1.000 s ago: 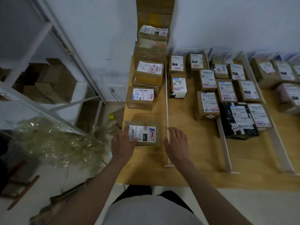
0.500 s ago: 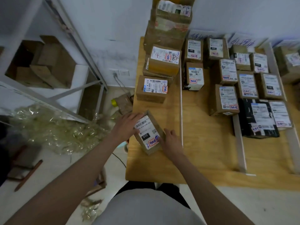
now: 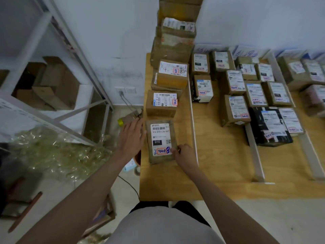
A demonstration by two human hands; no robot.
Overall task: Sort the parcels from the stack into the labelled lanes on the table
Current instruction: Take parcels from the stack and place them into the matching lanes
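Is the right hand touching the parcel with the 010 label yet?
Touching. In the head view the right hand has its curled fingers against the near right corner of the 010 parcel, with no gap visible.

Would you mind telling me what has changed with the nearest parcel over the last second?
The parcel was turned from lying crosswise to lengthwise, its label's long side now running away from the person. The left hand went to its left side and the right hand to its near right corner. The other parcels stayed put.
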